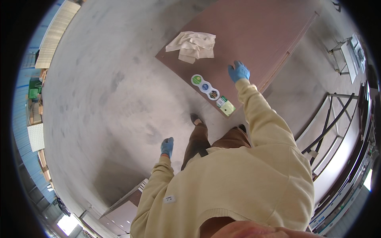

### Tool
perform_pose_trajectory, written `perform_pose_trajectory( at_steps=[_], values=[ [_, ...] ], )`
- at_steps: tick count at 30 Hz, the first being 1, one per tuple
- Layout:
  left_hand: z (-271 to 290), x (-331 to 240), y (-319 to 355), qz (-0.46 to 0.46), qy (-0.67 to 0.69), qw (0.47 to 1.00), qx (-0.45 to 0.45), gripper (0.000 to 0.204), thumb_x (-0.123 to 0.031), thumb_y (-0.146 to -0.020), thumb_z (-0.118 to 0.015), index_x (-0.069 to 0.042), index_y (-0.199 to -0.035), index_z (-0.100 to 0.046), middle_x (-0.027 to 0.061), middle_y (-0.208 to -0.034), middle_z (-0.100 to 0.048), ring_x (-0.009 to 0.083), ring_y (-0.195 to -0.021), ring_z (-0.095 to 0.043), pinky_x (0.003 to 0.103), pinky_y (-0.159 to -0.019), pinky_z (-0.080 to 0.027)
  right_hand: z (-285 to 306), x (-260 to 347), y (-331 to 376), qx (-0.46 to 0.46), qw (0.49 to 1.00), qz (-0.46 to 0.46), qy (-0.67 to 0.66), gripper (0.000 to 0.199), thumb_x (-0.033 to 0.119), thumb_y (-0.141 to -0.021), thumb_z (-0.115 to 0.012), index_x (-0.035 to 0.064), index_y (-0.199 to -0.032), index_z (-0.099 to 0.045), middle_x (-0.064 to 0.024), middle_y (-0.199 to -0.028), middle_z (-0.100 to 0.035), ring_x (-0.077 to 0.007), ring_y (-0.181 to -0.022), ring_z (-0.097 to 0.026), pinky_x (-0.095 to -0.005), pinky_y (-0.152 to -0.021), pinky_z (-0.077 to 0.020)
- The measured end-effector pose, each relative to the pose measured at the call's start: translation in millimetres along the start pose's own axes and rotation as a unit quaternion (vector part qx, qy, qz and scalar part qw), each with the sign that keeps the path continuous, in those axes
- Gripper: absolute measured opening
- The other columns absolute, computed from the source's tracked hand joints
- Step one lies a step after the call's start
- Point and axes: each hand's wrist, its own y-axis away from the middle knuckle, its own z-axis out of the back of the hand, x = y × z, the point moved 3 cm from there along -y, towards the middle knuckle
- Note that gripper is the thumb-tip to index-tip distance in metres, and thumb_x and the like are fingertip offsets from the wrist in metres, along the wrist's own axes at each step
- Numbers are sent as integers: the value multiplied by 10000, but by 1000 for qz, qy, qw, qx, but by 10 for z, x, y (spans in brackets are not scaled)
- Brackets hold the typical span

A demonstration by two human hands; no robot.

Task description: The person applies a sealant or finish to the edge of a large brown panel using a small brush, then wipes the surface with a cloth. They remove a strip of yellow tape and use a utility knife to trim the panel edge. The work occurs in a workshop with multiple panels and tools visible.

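My right hand, in a blue glove, is over the brown panel with its fingers apart and nothing visible in it. I cannot tell whether it touches the surface. Off to the left of my legs, my left hand, gloved the same way, hangs above the floor with fingers extended and holds nothing I can see. A crumpled cream cloth lies at the panel's far left corner. By the near left edge lie a white strip with three round pictures and a small green-and-white packet.
Grey concrete floor surrounds the panel. A metal frame rack stands at right, with a small metal table beyond it. Another panel stack shows at the lower left. Boards and boxes line the blue wall.
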Motion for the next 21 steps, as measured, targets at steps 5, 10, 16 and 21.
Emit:
perform_pose_trajectory(
  at_steps=[5, 10, 16, 21],
  values=[
    [1024, -526, -665, -4, 16, 999, -40, 443, -403, -957, -725, -5, -1150, -734, 97, -1023, -766, 183, -922, -671, 345, -846, -539, -505, 659, -736, -17, 996, -68, 60, 577, 554, -875, -654, 115, -1248, -681, -121, -1378, -619, -304, -1325, -540, -499, -1063, -424],
    [1261, -1389, -1124, -56, 51, 997, 13, 451, -369, -978, -710, 3, -1233, -705, 108, -1144, -759, 183, -1028, -679, 336, -921, -536, -818, 1146, -1246, -29, 985, -149, 84, 794, 632, -835, -675, 88, -1408, -598, -173, -1574, -456, -349, -1484, -363, -532, -1177, -299],
    [1362, -2279, -1689, -94, -58, 989, 96, 522, -409, -968, -708, 1, -1290, -686, 146, -1216, -748, 232, -1103, -700, 348, -987, -534, -1211, 1584, -1589, 8, 978, -187, 92, 520, 404, -900, -639, 111, -1326, -697, -219, -1592, -448, -406, -1499, -374, -555, -1239, -261],
    [1594, -2861, -2168, -118, -73, 984, 112, 502, -417, -976, -690, -12, -1273, -694, 163, -1189, -756, 250, -1102, -710, 366, -984, -533, -645, 1825, -1940, -4, 982, -152, -115, 369, 340, -917, -647, 71, -1164, -700, -256, -1120, -719, -481, -1068, -671, -525, -931, -548]
  ],
)
